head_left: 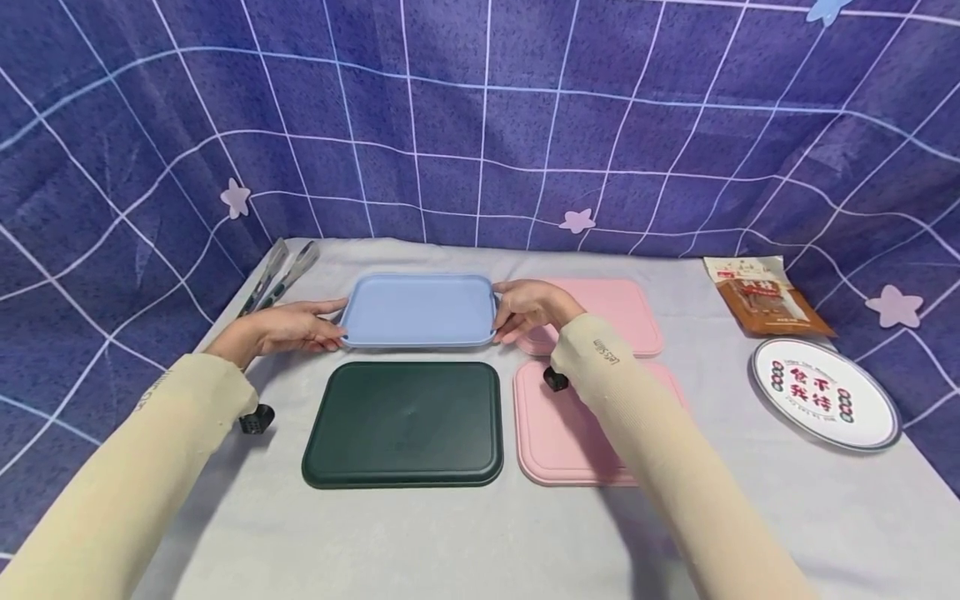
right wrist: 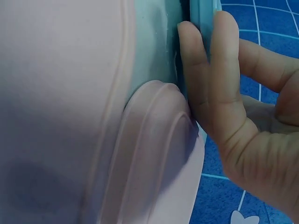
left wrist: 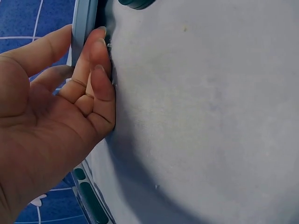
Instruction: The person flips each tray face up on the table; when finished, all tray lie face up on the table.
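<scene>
A light blue rectangular tray (head_left: 420, 310) lies at the back of the table between both hands. My left hand (head_left: 298, 327) grips its left end; in the left wrist view the thumb and fingers (left wrist: 100, 84) sit on opposite sides of the tray's edge (left wrist: 83, 32). At the other end my right hand (head_left: 528, 308) holds the tray, its fingers (right wrist: 224, 60) along the rim in the right wrist view. Just in front of the blue tray is a dark green tray (head_left: 405, 425). The right forearm passes over a pink tray (head_left: 558, 433), with another pink tray (head_left: 618, 312) behind.
Metal tongs (head_left: 281, 271) lie at the back left, beyond the left hand. On the right are a brown snack packet (head_left: 772, 304) and a white oval plate (head_left: 817, 392) with red lettering. A blue-purple gridded cloth (head_left: 450, 125) hangs behind the white-covered table (head_left: 360, 542).
</scene>
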The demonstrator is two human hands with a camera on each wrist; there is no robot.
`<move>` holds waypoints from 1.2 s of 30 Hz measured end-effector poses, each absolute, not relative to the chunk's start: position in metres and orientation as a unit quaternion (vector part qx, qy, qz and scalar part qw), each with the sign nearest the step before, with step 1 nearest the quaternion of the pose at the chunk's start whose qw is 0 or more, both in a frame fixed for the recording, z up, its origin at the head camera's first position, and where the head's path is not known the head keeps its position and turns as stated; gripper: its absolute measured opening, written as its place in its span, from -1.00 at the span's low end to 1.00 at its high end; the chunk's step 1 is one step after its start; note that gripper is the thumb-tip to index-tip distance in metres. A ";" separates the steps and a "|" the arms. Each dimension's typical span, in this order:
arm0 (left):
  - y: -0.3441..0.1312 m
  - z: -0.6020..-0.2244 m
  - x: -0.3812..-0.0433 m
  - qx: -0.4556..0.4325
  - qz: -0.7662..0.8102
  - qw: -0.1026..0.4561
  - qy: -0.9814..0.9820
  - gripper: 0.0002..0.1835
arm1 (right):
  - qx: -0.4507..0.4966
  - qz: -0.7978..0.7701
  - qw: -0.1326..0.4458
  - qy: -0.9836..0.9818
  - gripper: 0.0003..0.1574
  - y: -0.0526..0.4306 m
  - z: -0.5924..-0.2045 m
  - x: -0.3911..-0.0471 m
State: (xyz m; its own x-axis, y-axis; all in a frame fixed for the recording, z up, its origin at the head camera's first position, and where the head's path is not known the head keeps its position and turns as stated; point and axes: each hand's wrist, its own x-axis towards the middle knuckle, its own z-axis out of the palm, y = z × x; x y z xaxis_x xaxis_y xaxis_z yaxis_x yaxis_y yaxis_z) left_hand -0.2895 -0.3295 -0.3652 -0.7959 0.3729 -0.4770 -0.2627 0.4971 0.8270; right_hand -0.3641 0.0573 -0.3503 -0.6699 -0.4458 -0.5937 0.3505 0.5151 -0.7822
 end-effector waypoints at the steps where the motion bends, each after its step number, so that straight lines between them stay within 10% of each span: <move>1: -0.329 -0.365 -0.290 0.038 0.498 0.317 0.806 -0.04 | -0.032 -0.488 0.404 0.773 0.28 0.057 -0.350 -0.364; 36: -0.324 -0.371 -0.288 0.042 0.467 0.290 0.834 -0.05 | -0.050 -0.452 0.411 0.790 0.33 0.059 -0.352 -0.362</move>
State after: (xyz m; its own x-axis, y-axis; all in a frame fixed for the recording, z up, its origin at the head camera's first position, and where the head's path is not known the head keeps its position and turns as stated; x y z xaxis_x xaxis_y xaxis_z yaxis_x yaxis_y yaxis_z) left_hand -0.2881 -0.3244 -0.3708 -0.8287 0.3404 -0.4442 -0.2012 0.5595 0.8041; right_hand -0.3617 0.0592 -0.3524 -0.6576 -0.4509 -0.6036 0.2916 0.5863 -0.7557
